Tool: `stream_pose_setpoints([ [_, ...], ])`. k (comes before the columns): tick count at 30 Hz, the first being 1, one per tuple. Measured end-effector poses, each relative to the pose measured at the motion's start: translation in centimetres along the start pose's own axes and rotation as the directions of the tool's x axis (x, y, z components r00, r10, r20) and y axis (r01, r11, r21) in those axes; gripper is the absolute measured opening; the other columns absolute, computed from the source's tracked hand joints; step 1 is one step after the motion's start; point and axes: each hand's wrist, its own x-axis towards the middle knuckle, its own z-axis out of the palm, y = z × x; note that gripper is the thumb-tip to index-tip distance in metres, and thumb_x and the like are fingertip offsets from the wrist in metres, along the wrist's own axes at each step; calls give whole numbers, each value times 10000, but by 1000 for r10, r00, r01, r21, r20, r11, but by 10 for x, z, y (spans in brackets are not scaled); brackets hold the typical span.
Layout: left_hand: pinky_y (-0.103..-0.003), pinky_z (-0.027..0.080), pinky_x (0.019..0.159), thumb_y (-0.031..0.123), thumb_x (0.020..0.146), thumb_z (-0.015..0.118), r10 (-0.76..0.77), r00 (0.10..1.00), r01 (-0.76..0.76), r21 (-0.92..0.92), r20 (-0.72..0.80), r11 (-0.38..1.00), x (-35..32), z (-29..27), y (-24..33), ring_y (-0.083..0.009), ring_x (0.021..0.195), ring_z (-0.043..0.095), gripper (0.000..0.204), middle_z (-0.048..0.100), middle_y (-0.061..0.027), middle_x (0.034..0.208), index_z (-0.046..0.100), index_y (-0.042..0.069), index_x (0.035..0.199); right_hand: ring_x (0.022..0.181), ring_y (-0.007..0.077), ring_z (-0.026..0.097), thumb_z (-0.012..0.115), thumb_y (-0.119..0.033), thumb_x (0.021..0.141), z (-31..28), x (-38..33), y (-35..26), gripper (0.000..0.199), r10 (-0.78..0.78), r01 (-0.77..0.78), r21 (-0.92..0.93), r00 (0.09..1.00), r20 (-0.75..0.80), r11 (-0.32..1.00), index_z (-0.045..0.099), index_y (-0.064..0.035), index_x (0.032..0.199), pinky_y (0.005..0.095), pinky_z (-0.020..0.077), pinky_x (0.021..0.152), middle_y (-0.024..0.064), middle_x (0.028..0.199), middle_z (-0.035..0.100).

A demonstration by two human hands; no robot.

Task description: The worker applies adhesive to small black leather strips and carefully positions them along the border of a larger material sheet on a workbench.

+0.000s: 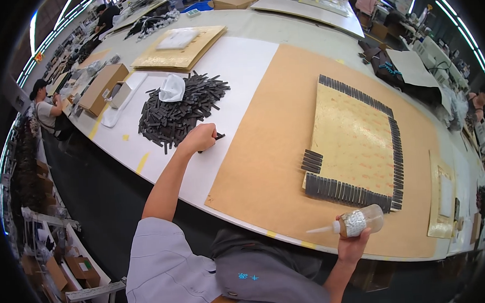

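Observation:
My left hand [197,138] is closed around a few dark grey strips [218,136] at the near edge of a big pile of the same strips [181,108] on white paper. My right hand [353,242] grips a clear squeeze bottle [360,221] with a long white nozzle pointing left, held over the table's front edge. Ahead of it lies a yellow sheet [353,138] on a brown board [264,150]. Dark strips [344,191] line the sheet's near, right and far edges, and a short stack [311,161] sits at its left side.
A crumpled white cloth [171,88] tops the strip pile. Cardboard boxes [103,88] and stacked yellow sheets [178,48] lie farther left. Another person [48,108] sits at the far left edge of the table. More yellow sheets [442,202] rest at the right.

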Motion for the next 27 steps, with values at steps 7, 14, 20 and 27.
stream_pose_setpoints([
  [7,-284,429,556,73,785,553,102,957,-180,-280,-272,943,-28,-5,46,-138,577,515,183,530,-59,662,658,34,929,1021,292,549,558,-476,834,2,0,-2,631,-1,1,3,999,-40,1000,373,-65,1277,502,442,909,83,1150,529],
  [14,-216,436,523,112,858,539,181,977,56,-959,110,279,-60,43,94,-80,560,518,195,539,-11,742,587,-27,985,1046,286,547,533,-471,853,6,8,-2,628,-35,36,14,999,-32,999,354,-69,1302,451,453,927,105,1187,517],
  [20,-230,489,583,39,836,578,299,951,53,-994,81,100,-85,63,132,-102,630,559,274,542,-26,811,519,-33,1094,1074,316,533,539,-466,852,2,3,-8,640,-75,75,7,997,-28,997,344,-65,1312,442,459,925,120,1204,509],
  [27,-225,464,573,76,817,617,371,869,252,-939,327,236,-104,61,156,-88,626,553,122,579,-30,733,614,-20,892,1089,341,525,568,-449,839,9,13,-12,643,-95,96,19,994,-52,995,356,-59,1305,461,449,930,108,1215,511],
])
